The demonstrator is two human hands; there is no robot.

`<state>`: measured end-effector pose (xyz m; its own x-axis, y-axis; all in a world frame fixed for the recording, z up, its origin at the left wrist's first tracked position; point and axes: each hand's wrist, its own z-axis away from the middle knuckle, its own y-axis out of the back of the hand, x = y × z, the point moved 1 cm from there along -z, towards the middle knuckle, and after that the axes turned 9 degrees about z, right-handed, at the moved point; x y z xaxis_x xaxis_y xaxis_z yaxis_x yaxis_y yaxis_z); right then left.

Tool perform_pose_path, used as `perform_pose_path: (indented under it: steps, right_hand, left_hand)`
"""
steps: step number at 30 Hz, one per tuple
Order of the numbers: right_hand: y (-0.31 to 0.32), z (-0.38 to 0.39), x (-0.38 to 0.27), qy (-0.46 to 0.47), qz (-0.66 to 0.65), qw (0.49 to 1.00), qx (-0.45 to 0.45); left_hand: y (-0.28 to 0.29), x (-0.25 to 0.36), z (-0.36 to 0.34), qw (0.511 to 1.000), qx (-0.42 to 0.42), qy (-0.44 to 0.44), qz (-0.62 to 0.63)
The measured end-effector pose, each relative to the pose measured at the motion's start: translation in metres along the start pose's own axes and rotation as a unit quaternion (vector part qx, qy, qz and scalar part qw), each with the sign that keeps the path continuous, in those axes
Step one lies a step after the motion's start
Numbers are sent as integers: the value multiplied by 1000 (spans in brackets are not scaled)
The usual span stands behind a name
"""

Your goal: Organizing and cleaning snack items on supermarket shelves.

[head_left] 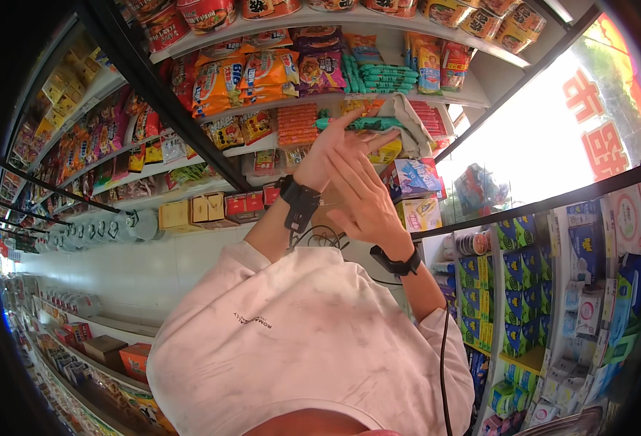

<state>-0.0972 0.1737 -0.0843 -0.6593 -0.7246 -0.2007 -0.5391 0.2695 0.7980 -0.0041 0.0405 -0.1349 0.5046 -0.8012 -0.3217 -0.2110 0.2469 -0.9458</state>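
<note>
My left hand [320, 152], reaching up at the middle shelves, is closed round a slim teal packet [367, 124], with a beige cloth [411, 123] beside its fingertips; whether it grips the cloth too is unclear. Just below, my right hand [360, 196] has its fingers stretched out across the front of my left hand and holds nothing visible. More teal packets [386, 76] lie stacked on the shelf above, near orange snack bags [218, 83].
Shelves [157, 145] of bagged snacks, cup noodles and boxes span the top and left. Large water jugs [135, 225] line the left. A bright window [546, 123] is at upper right, above a rack of blue and green packs [517, 291]. A cable [444, 363] hangs along my right side.
</note>
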Motion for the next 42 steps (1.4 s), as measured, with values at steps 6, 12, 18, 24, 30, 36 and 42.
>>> perform_pose_path:
  steps: [6, 12, 18, 24, 30, 36, 42]
  right_hand:
    - [-7, 10, 6, 68, 1, 997, -47]
    - [-8, 16, 12, 66, -5, 997, -48]
    - [-17, 18, 13, 50, 5, 998, -41]
    - [-17, 20, 14, 45, 57, 997, -36]
    - [-21, 25, 19, 68, 49, 996, -21]
    - [-13, 15, 11, 82, 63, 994, -39]
    - [-15, 14, 6, 54, 97, 993, -47]
  left_hand:
    - [0, -9, -15, 989, 54, -115, -80]
    - [14, -3, -24, 994, 80, -80, 7]
    - [19, 7, -28, 989, 105, -101, 7]
    - [-2, -9, -26, 975, 136, -174, 9]
    - [9, -10, -28, 985, 99, -138, -36]
    - [20, -7, -29, 985, 120, -100, -71]
    - [19, 2, -29, 993, 115, -42, 1]
